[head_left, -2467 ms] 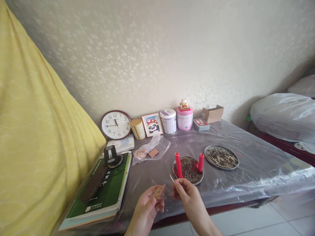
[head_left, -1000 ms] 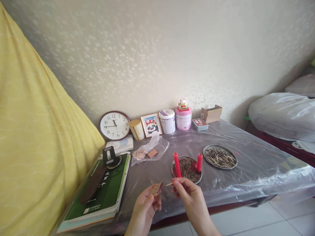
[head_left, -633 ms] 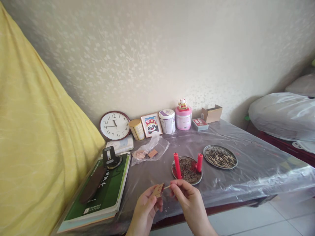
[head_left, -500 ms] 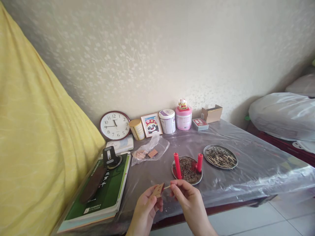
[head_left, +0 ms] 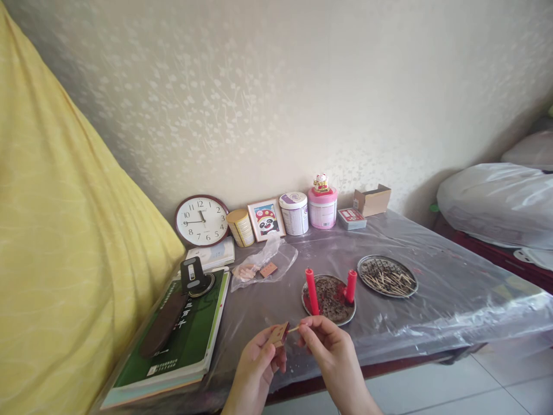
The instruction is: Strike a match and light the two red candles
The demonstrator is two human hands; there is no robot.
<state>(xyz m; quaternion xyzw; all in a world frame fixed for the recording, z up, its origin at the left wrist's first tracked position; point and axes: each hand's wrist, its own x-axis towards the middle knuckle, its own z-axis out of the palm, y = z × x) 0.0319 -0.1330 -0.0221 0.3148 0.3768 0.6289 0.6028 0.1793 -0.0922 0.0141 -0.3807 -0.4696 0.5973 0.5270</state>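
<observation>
Near the table's front edge, my left hand [head_left: 260, 358] is closed around a small brown matchbox [head_left: 279, 335]. My right hand [head_left: 325, 344] pinches a thin matchstick [head_left: 294, 329], its far end at the side of the matchbox. Just beyond the hands, a round metal plate [head_left: 332, 320] with dark burnt residue and red wax bears two red candles, a taller one [head_left: 311, 292] on the left and a shorter one [head_left: 351, 286] on the right. No flame shows on either wick. To the right, a second round plate [head_left: 415, 291] carries a heap of used matchsticks [head_left: 391, 281].
A clear plastic bag [head_left: 283, 262] with matchboxes lies behind the hands. Green books [head_left: 190, 334] with a black holder [head_left: 193, 275] are on the left, beside a yellow curtain [head_left: 64, 230]. A clock [head_left: 201, 221], picture frame [head_left: 266, 220], several tins and a cardboard box [head_left: 374, 200] line the wall.
</observation>
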